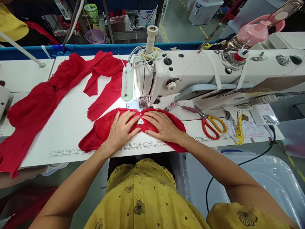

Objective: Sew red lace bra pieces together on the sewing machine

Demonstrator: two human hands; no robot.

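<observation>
A red lace bra lies spread across the front of the white sewing table, its middle just before the presser foot of the sewing machine. My left hand rests flat on the left cup, fingers stretched toward the centre. On the right cup lies my right hand, also flat with fingers extended. Between my fingertips a small gap in the bra's centre shows the white table. The lit lamp hangs just left of the needle area. The needle itself is too small to make out.
More red garments trail over the table's left side. Right of my hands lie scissors, a yellow tape measure and a seam-ripper-like tool. A printed ruler runs along the front edge. A clear plastic bin stands below right.
</observation>
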